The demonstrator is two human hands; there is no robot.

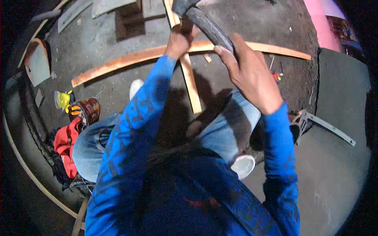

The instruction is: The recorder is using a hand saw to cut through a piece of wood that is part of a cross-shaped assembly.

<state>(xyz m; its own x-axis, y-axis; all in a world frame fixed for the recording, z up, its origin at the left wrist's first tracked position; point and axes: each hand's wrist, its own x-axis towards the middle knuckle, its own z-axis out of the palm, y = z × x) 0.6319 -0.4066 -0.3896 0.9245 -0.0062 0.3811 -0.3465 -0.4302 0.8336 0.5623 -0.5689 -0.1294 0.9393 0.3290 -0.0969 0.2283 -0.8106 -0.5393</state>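
My right hand (pixel 254 74) is wrapped round the dark handle of a hammer (pixel 210 27), raised over the work with its grey head at the top of the view. Below the hammer, my left hand (pixel 179 45) is by the crossing of two wooden strips. Its fingers are closed and partly hidden in shadow; what they pinch does not show. The long wooden strip (pixel 126 61) runs from left to right on the ground. The shorter strip (pixel 191 86) crosses it, one end pointing toward me between my legs.
To the left are a rusty brown can (pixel 90 109) with orange-handled items, a yellow object (pixel 62 100) and a red bag (pixel 67 143). A white container (pixel 243 166) stands by my right leg. Farther right lies a long pale tool (pixel 330 128); a small red-handled tool (pixel 277 75) is beyond.
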